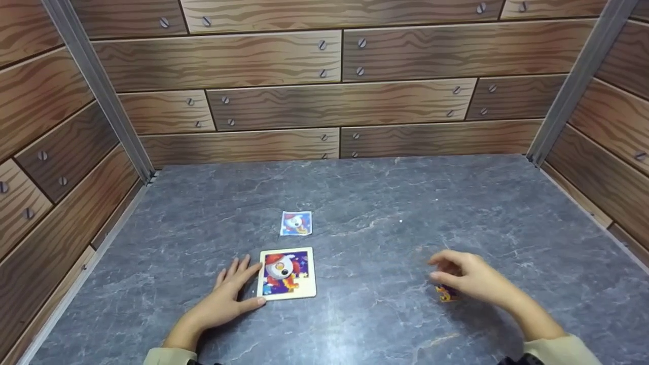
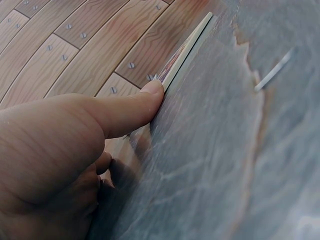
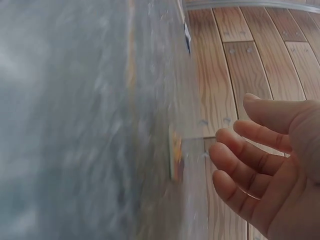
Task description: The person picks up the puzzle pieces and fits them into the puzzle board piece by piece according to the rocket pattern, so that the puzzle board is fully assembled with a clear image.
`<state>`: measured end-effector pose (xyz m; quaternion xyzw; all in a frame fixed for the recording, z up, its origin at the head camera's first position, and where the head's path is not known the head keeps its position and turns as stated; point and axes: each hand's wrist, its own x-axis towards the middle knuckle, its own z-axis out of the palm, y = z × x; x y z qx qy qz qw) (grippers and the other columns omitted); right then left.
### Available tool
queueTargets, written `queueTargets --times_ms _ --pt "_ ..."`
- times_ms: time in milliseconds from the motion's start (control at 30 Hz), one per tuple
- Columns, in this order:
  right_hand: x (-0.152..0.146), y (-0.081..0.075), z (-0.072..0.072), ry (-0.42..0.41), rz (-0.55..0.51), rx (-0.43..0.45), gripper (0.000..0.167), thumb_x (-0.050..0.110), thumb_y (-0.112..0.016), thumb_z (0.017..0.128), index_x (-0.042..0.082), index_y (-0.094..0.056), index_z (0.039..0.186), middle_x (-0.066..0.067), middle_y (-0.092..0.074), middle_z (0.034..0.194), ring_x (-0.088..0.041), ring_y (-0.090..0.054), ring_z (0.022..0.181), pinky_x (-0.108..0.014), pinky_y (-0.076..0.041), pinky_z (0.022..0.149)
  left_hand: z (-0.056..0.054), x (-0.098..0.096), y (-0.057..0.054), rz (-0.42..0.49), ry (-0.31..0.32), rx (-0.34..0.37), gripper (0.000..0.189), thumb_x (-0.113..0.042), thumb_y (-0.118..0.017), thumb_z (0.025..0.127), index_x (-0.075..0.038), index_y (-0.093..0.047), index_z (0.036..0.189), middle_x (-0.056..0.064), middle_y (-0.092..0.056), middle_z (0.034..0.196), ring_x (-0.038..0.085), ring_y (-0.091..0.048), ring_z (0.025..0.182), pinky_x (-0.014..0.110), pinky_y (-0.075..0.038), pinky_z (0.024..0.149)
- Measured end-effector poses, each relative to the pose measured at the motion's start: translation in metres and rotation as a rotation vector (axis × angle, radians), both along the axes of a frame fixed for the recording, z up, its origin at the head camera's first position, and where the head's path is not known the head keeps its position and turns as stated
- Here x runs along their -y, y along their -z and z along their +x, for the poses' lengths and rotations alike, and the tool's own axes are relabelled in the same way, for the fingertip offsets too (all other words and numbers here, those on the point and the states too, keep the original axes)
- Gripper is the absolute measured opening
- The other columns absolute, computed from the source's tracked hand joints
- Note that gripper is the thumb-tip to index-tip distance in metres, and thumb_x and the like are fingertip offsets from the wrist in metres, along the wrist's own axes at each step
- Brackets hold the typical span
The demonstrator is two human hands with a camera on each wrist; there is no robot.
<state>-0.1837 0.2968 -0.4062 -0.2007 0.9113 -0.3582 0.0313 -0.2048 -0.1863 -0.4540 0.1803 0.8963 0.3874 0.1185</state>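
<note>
A square jigsaw puzzle board with a cream frame lies flat on the table, its picture filled in except toward the lower right. My left hand rests at its left side, thumb at the near corner and index finger along the left edge, both fairly straight. In the left wrist view the thumb touches the board's rim. Well to the right, my right hand hovers above a puzzle piece with an orange and purple print. The right wrist view shows loosely bent fingers apart from that piece.
A small picture card showing a similar image lies beyond the board. The grey marbled table is enclosed by wood-patterned walls at the back and sides, with metal posts at the corners.
</note>
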Motion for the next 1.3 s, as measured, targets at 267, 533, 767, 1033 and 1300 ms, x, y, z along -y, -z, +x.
queueTargets --times_ms 267,533,767,1033,1300 --pt "-0.025 0.01 0.003 -0.007 0.034 0.015 0.033 0.027 -0.065 0.088 0.001 -0.063 0.108 0.001 -0.061 0.084 -0.006 -0.055 0.074 -0.024 -0.048 0.063 0.0 -0.002 0.0 0.004 -0.002 0.007 0.075 -0.042 -0.065 0.085 -0.015 -0.032 0.146 0.017 -0.006 0.154 0.036 0.009 0.139 0.054 0.014 0.106" --pt "-0.037 0.02 0.007 -0.016 0.027 0.061 0.033 0.027 -0.071 0.082 0.002 -0.063 0.102 -0.002 -0.057 0.084 -0.007 -0.051 0.071 -0.023 -0.046 0.059 0.0 -0.003 0.002 -0.02 -0.011 0.005 0.075 -0.044 -0.065 0.084 -0.016 -0.033 0.146 0.015 -0.008 0.154 0.035 0.008 0.139 0.055 0.012 0.106" --pt "-0.035 0.026 0.01 -0.075 0.072 0.005 0.033 0.029 -0.076 0.076 0.01 -0.06 0.097 -0.003 -0.047 0.087 -0.01 -0.044 0.074 -0.023 -0.04 0.062 0.002 -0.002 0.002 -0.024 -0.016 0.012 0.076 -0.044 -0.065 0.084 -0.016 -0.033 0.146 0.016 -0.008 0.154 0.035 0.008 0.139 0.055 0.012 0.106" --pt "-0.036 0.028 0.009 -0.088 0.089 -0.049 0.028 0.028 -0.077 0.075 0.013 -0.057 0.089 0.001 -0.047 0.084 -0.009 -0.044 0.075 -0.023 -0.041 0.064 0.001 0.0 0.001 -0.026 -0.008 -0.005 0.076 -0.043 -0.065 0.084 -0.015 -0.031 0.147 0.017 -0.007 0.154 0.036 0.008 0.139 0.055 0.012 0.106" --pt "-0.04 0.027 0.008 -0.086 0.005 0.037 0.026 0.024 -0.076 0.078 0.009 -0.058 0.089 0.0 -0.054 0.082 -0.007 -0.05 0.072 -0.022 -0.046 0.06 0.0 0.0 0.001 -0.028 -0.016 -0.002 0.076 -0.044 -0.065 0.084 -0.016 -0.032 0.146 0.016 -0.007 0.154 0.035 0.008 0.139 0.054 0.012 0.106"
